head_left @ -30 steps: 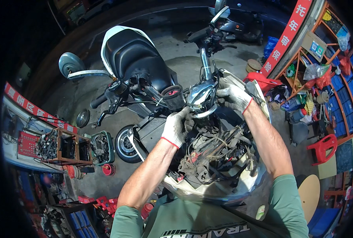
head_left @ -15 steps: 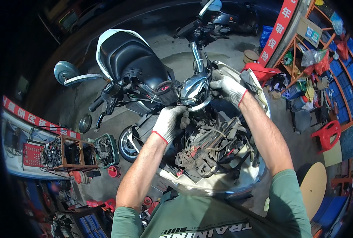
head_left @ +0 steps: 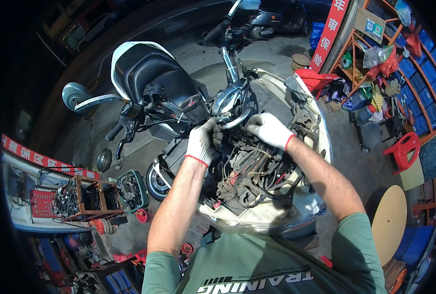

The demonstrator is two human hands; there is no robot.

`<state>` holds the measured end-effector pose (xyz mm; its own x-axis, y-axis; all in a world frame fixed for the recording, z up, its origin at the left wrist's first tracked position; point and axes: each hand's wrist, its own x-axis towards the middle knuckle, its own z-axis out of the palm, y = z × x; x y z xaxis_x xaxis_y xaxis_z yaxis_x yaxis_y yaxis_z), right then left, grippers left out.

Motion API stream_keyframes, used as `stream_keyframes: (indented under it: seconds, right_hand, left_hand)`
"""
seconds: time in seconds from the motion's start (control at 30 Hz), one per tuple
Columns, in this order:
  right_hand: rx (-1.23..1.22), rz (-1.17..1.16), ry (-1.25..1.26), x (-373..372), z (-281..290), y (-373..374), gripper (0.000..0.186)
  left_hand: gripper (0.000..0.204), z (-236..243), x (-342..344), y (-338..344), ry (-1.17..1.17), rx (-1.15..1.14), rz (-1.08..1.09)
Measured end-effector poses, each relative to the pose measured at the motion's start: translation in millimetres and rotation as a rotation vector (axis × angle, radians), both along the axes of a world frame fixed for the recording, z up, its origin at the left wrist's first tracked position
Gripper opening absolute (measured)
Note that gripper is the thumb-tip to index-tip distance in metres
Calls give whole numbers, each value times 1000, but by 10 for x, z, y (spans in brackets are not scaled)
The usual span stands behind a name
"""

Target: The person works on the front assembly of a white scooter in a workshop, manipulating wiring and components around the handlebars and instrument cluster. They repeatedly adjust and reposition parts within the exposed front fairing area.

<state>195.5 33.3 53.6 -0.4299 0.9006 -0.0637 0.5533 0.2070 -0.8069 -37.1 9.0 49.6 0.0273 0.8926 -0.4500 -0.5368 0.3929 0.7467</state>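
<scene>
Before me stands a white scooter with its front opened up, a tangle of wires (head_left: 250,171) exposed inside the cream body panel (head_left: 321,132). My left hand (head_left: 202,143), in a white knit glove with a red cuff, is closed just below the chrome handlebar centre (head_left: 227,102). Its fingertips are pinched together, and what they hold is too small to make out. The gloved right hand (head_left: 271,130) hovers over the wiring, right of the curved chrome bar (head_left: 237,120). Its fingers are curled and pressed together, pointing toward the bar; anything between them is hidden.
Beyond the handlebar is the scooter's black seat (head_left: 152,73), with a round mirror (head_left: 77,96) sticking out left. A red plastic stool (head_left: 403,151) and a shelf of blue bins (head_left: 421,95) stand at the right. A green-rimmed tub (head_left: 132,188) of parts sits at the left.
My right hand has come down and left, from the side of the chrome centre to over the wiring. The left hand stays below the chrome part. The whole view has shifted slightly.
</scene>
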Motion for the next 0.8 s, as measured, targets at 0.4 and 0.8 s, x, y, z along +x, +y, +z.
stream_keyframes:
  seconds: [0.4, 0.8]
  right_hand:
    - [328, -67, -510, -340, -127, -273, 32]
    - [352, -377, 7, -325, -351, -167, 25]
  left_hand:
    - [24, -42, 9, 29, -56, -21, 15]
    - [25, -79, 25, 29, -158, 10, 2]
